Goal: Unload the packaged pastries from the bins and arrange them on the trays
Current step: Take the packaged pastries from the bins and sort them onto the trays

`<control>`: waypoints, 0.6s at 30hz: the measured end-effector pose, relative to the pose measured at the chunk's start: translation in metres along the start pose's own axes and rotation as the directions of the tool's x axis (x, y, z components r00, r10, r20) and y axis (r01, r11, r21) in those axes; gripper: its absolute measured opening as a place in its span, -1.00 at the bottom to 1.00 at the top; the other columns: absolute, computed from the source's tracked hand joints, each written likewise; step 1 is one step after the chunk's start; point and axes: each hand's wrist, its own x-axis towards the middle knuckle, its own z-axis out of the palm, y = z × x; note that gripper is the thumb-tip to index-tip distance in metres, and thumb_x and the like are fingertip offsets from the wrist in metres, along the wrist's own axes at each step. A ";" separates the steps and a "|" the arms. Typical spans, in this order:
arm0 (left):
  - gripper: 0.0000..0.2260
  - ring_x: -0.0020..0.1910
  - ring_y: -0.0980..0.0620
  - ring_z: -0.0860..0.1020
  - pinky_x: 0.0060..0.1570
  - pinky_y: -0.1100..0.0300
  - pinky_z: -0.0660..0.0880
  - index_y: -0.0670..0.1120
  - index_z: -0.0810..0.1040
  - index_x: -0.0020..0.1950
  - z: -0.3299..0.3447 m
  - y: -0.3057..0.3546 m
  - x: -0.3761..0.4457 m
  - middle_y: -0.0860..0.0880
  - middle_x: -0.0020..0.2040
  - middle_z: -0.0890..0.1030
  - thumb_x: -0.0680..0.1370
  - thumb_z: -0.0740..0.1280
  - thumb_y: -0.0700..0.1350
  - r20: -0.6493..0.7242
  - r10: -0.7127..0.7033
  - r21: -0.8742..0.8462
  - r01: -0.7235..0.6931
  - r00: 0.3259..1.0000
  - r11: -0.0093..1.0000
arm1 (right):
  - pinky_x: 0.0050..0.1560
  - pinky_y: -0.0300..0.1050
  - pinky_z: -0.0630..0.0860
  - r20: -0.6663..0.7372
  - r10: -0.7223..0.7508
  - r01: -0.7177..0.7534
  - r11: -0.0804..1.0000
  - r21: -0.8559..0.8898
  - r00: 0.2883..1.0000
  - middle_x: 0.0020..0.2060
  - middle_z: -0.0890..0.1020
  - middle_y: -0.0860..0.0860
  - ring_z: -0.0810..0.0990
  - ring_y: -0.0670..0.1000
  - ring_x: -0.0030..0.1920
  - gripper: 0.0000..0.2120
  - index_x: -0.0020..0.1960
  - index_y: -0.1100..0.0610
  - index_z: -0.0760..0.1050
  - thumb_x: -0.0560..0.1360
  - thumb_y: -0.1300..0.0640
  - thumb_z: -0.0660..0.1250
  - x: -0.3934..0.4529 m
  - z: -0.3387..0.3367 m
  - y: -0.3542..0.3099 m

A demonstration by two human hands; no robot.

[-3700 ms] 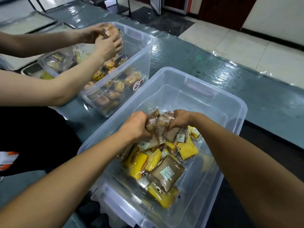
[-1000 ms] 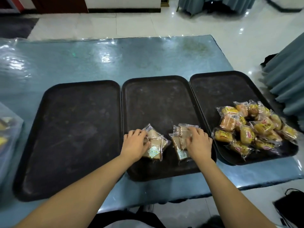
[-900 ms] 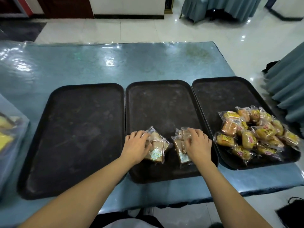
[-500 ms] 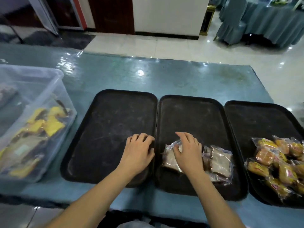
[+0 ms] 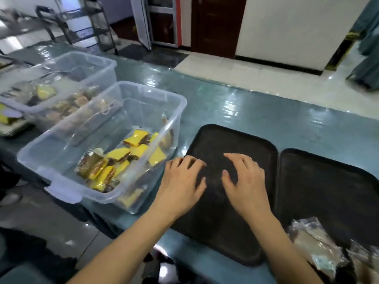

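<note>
My left hand (image 5: 181, 182) and my right hand (image 5: 245, 181) hover over the bare left black tray (image 5: 244, 140), fingers spread, holding nothing. To their left stands a clear plastic bin (image 5: 155, 95) holding several wrapped yellow and brown pastries (image 5: 121, 160). A second clear bin (image 5: 92, 60) with more packaged pastries stands behind it. On the middle black tray (image 5: 328, 181), at the lower right, lie brown pastries in clear wrappers (image 5: 315, 242).
The trays and bins rest on a blue-green table (image 5: 256, 111) covered in shiny plastic. A metal trolley (image 5: 82, 23) stands at the far left. A door and tiled floor lie beyond the table.
Both hands let go of the brown pastries on the middle tray and moved left over the left tray. The view swung left, bringing the bins into sight.
</note>
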 end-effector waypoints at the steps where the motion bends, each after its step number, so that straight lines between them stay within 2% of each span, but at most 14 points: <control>1: -0.71 0.09 -0.04 0.48 0.10 0.00 0.40 0.10 0.52 0.20 -0.010 -0.016 0.001 0.07 0.11 0.55 0.52 0.23 0.10 -0.016 -0.008 0.000 0.008 1.000 1.000 | 0.28 0.10 0.40 -0.003 -0.021 0.021 1.000 0.006 1.000 0.25 0.52 -0.08 0.49 0.00 0.24 -0.58 0.39 -0.04 0.46 0.54 0.07 0.36 0.009 0.007 -0.018; 7: -0.69 0.05 -0.13 0.51 0.03 -0.05 0.45 0.05 0.55 0.17 -0.057 -0.127 0.002 0.01 0.09 0.58 0.51 0.19 0.10 -0.054 -0.011 0.047 0.013 0.998 0.999 | 0.18 -0.06 0.31 -0.024 -0.107 0.108 0.992 0.060 0.994 0.17 0.53 -0.07 0.50 0.00 0.14 -0.62 0.33 -0.01 0.52 0.52 0.11 0.41 0.054 0.068 -0.114; 10: -0.67 0.06 -0.17 0.52 0.03 -0.07 0.45 0.06 0.55 0.19 -0.071 -0.189 0.005 -0.01 0.11 0.59 0.51 0.16 0.12 0.048 -0.055 0.093 0.051 0.997 0.994 | 0.13 -0.08 0.29 -0.023 -0.132 0.133 0.989 0.064 0.991 0.13 0.53 -0.06 0.51 0.02 0.12 -0.66 0.27 0.00 0.56 0.50 0.10 0.43 0.076 0.097 -0.151; 12: -0.70 0.14 -0.16 0.50 0.09 -0.05 0.42 0.09 0.52 0.25 -0.078 -0.231 0.010 -0.01 0.18 0.57 0.56 0.22 0.11 0.154 -0.113 0.148 0.090 0.982 0.985 | 0.11 -0.04 0.31 0.013 -0.153 0.152 0.987 0.058 0.988 0.10 0.55 -0.05 0.52 0.03 0.12 -0.70 0.22 -0.01 0.58 0.49 0.09 0.44 0.091 0.114 -0.170; 14: -0.67 0.25 -0.15 0.45 0.17 -0.02 0.35 0.12 0.45 0.35 -0.082 -0.269 0.016 0.00 0.28 0.51 0.60 0.27 0.13 0.273 -0.163 0.191 0.112 0.948 0.975 | 0.14 0.05 0.38 0.134 -0.191 0.187 0.981 0.043 0.972 0.09 0.57 -0.03 0.53 0.07 0.13 -0.73 0.21 -0.03 0.58 0.51 0.05 0.43 0.108 0.127 -0.186; 15: -0.63 0.30 -0.15 0.42 0.20 -0.02 0.33 0.12 0.41 0.40 -0.082 -0.286 0.020 0.00 0.33 0.48 0.61 0.28 0.14 0.331 -0.184 0.218 0.115 0.926 0.969 | 0.18 0.09 0.41 0.249 -0.206 0.209 0.978 0.014 0.946 0.11 0.58 -0.02 0.53 0.09 0.16 -0.72 0.23 -0.05 0.57 0.52 0.01 0.40 0.118 0.134 -0.194; 16: -0.58 0.34 -0.16 0.40 0.24 -0.02 0.31 0.13 0.37 0.44 -0.081 -0.301 0.025 -0.01 0.36 0.46 0.60 0.29 0.17 0.386 -0.198 0.261 0.100 0.901 0.960 | 0.22 0.11 0.41 0.390 -0.203 0.241 0.969 -0.050 0.898 0.16 0.57 0.00 0.52 0.11 0.21 -0.69 0.27 -0.07 0.54 0.54 -0.04 0.37 0.128 0.142 -0.203; 18: -0.50 0.40 -0.19 0.36 0.34 -0.05 0.26 0.11 0.34 0.48 -0.076 -0.324 0.036 -0.06 0.41 0.42 0.59 0.24 0.26 0.486 -0.225 0.379 0.028 0.845 0.925 | 0.30 0.11 0.39 0.647 -0.117 0.332 0.917 -0.220 0.753 0.29 0.53 0.00 0.49 0.14 0.31 -0.61 0.37 -0.09 0.47 0.57 -0.13 0.31 0.148 0.165 -0.217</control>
